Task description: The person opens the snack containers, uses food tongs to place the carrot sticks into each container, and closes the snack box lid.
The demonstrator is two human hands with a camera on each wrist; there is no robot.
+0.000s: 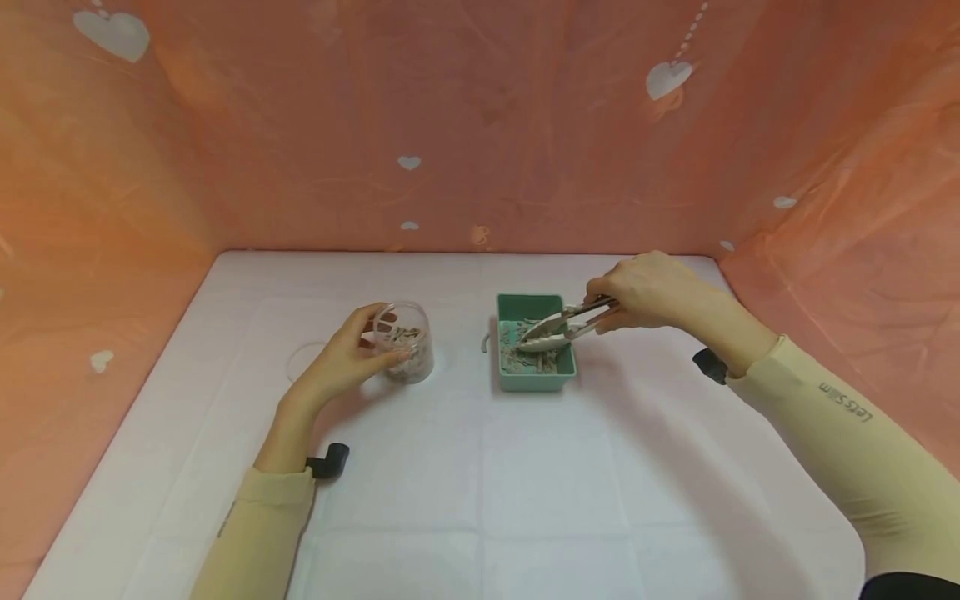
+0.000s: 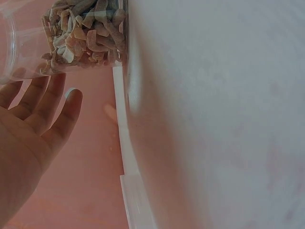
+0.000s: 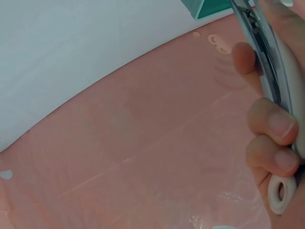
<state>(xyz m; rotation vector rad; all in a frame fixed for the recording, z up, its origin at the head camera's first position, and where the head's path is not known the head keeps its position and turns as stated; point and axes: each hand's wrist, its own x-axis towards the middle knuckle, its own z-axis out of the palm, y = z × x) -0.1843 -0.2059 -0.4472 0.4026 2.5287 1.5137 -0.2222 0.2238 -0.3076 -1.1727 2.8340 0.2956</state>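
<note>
My left hand (image 1: 337, 358) holds a clear plastic jar (image 1: 422, 354) around its side, thumb in front and fingers behind. Short brown-grey dried pieces (image 2: 90, 36) fill the lower part of the upright jar. To the right, my right hand (image 1: 648, 292) grips metal tongs (image 1: 581, 321) with pale tips, their handle and loop end (image 3: 281, 195) showing in the right wrist view. The tips reach down into a green rectangular box (image 1: 534, 383) among similar pieces (image 1: 517, 360). Whether a piece sits between the tips is too small to tell.
One loose curled piece (image 1: 484, 342) lies just left of the green box. A clear round lid (image 1: 291, 367) rests on the white table (image 1: 480, 467), partly behind the left hand. An orange-pink curtain (image 1: 480, 125) with hearts hangs behind the table.
</note>
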